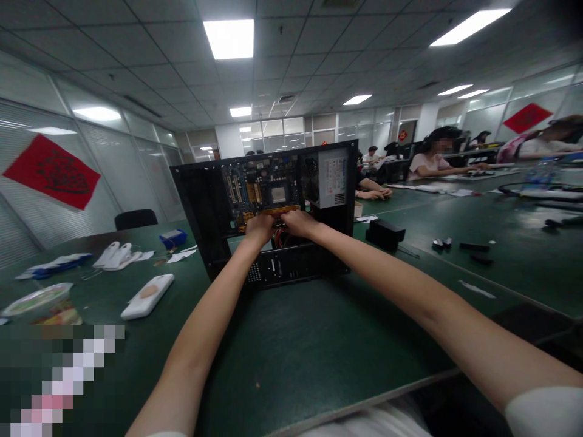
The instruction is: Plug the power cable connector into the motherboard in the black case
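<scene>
A long green table (319,340) runs through a bright open office with glass partitions and red paper squares on the walls. In its middle stands an open black computer case (264,212), upright with its open side turned toward the camera and its long axis running left to right across the table. Inside, the motherboard (266,191) faces the wearer, with the grey power supply (334,179) at upper right. The left hand (259,229) and right hand (298,223) meet just below the board, fingers curled in among red cables (281,238); what exactly they pinch cannot be told. A white case (148,295) lies to the left, a black box (386,232) to the right. Other people sit at the far tables.
</scene>
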Tool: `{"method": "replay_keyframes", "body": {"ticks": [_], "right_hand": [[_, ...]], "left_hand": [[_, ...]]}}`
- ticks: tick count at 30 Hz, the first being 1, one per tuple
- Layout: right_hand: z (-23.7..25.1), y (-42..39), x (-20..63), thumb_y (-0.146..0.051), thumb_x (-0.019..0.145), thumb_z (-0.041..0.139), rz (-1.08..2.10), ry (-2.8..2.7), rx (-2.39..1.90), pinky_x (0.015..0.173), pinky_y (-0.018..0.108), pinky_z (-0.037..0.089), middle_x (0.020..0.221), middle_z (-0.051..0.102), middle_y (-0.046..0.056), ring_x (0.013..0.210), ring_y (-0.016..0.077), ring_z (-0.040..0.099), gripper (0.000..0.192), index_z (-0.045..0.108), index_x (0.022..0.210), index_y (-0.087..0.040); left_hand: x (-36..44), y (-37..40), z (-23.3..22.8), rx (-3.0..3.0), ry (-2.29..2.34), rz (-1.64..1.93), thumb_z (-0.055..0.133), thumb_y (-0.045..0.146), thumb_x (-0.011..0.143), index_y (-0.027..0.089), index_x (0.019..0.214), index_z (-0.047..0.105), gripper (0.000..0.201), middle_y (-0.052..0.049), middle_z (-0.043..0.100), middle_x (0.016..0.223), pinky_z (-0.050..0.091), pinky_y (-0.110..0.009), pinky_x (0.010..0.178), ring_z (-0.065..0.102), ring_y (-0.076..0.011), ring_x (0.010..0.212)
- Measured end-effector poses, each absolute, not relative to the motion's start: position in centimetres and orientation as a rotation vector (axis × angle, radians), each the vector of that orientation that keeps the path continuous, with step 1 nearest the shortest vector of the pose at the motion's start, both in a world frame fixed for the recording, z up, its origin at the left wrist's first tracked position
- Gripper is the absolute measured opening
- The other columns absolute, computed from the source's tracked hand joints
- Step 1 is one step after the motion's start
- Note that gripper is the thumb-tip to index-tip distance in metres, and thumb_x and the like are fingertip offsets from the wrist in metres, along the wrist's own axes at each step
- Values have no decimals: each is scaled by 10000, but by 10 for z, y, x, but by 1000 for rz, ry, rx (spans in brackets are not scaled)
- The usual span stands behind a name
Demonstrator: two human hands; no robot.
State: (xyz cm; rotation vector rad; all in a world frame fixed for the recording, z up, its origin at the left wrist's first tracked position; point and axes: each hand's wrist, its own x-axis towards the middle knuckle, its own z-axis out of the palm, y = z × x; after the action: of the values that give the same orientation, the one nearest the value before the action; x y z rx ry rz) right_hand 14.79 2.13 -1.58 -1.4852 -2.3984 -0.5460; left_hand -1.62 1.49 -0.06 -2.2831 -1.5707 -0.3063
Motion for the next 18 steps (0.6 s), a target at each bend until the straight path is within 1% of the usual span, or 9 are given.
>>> {"method": "replay_keyframes", "body": {"ticks": [3,7,11,15,18], "right_hand": [[-16,22,147,-249,944,622,-542,-2402,-1495,918,395,547,1214,711,227,1140,355,689,309,655,1209,-94],[-16,24,148,-280,976,573,-514,-2412,-1488,909,410,549,1224,710,212,1141,354,689,313,638,1237,-119],[-17,27,149,-318,981,574,-487,-2400,-1502,914,405,541,1220,710,213,1145,354,687,341,620,1262,-132],[-18,30,148,-318,971,597,-477,-2388,-1515,888,371,538,1227,708,203,1137,335,690,330,618,1249,-140],[-19,31,149,-298,958,626,-463,-2397,-1494,866,321,529,1255,702,180,1154,299,683,329,615,1250,-148]], "left_hand": [[-17,15,-3,-2303,-1569,-322,595,307,942,192,1138,783,295,-170,759,1137,570,-443,906,709,-363,1096],[-17,14,-3,-2336,-1556,-359,505,230,967,235,1136,787,329,-141,765,1130,567,-424,901,714,-332,1091],[-16,12,-2,-2330,-1561,-379,510,316,986,219,1140,791,335,-147,767,1116,565,-418,898,713,-330,1083],[-16,12,-2,-2320,-1563,-374,505,307,981,213,1122,799,339,-158,767,1107,566,-408,876,721,-326,1059],[-17,13,-2,-2332,-1574,-393,510,283,965,233,1100,806,329,-141,774,1091,564,-402,866,726,-325,1047]]}}
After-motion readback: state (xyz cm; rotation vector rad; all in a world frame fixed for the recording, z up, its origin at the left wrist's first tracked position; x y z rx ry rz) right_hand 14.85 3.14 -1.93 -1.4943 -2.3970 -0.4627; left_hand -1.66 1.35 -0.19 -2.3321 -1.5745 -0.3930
